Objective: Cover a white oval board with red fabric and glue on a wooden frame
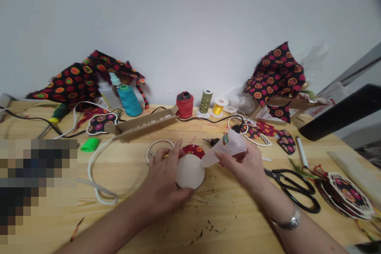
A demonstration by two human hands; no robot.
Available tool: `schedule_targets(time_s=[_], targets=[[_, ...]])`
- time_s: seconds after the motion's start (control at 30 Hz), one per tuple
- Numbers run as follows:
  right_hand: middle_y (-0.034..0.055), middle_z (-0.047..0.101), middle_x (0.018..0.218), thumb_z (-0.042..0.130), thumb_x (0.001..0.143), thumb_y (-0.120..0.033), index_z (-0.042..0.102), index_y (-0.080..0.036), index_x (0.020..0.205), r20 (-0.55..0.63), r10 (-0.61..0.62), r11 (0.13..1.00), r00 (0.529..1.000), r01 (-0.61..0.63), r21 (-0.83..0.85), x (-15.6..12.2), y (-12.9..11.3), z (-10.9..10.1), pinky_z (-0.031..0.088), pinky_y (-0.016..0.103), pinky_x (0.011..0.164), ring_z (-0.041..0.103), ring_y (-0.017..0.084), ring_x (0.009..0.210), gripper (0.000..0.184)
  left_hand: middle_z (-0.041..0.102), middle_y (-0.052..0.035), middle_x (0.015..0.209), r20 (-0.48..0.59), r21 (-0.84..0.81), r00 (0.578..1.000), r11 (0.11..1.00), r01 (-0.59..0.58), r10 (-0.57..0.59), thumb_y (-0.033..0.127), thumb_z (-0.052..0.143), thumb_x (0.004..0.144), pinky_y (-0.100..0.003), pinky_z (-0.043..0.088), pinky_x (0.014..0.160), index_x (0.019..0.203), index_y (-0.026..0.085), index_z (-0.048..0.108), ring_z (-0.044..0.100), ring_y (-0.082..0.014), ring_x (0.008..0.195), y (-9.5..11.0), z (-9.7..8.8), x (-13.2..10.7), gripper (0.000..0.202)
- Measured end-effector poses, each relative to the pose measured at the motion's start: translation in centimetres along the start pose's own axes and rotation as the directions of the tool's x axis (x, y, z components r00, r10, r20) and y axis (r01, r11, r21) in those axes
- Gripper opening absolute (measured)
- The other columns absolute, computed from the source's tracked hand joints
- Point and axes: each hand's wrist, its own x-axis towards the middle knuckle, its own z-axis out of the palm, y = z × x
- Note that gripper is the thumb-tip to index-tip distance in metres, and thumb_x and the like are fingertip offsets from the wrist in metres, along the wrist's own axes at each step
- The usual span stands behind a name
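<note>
My left hand (165, 178) grips a round off-white disc (190, 172) at its edge, the thumb along the near side and the fingers at the upper left. In my right hand (250, 170) is a translucent squeeze bottle (224, 149) with a small label, tilted so that its narrow end meets the disc's right edge. Whether anything flows out cannot be made out. Just behind the disc lies a red patterned fabric piece (195, 151), partly covered by it. A thin wooden ring (157, 144) with cut-out work sits beyond my left fingers.
Black-handled scissors (297, 190) and a stack of fabric-covered pieces (348, 194) lie at right. Thread spools, red (185, 105), green (204, 102) and yellow (218, 107), stand by the wall. A long cardboard tray (145, 125), green cap (89, 145) and white cord (93, 170) occupy the left.
</note>
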Motion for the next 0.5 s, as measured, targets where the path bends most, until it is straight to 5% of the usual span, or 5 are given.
schedule_targets(time_s=[0.27,0.5], targets=[[-0.0003,0.060,0.065,0.068,0.069,-0.027,0.059,-0.019,0.072,0.055,-0.056,0.995,0.997,0.060,-0.082,-0.06,0.04,0.00,0.045,0.024,0.048,0.054,0.013,0.055,0.012,0.053,-0.0118,0.125,-0.003,0.016,1.000,1.000,0.002,-0.002,0.034,0.064,0.066,-0.053,0.028,0.096,0.145,0.016,0.009,0.034,-0.0357,0.116,-0.23,0.18,-0.10,0.098],[-0.0002,0.064,0.059,0.073,0.066,-0.032,0.060,-0.017,0.073,0.047,0.146,0.961,0.988,-0.153,0.229,0.10,-0.10,0.14,0.049,0.024,0.043,0.057,0.013,0.046,0.021,0.055,-0.0119,0.122,-0.021,0.010,1.000,1.000,-0.008,0.008,0.032,0.065,0.066,-0.054,0.029,0.096,0.144,0.017,0.011,0.036,-0.0364,0.115,-0.16,0.24,-0.07,0.096]])
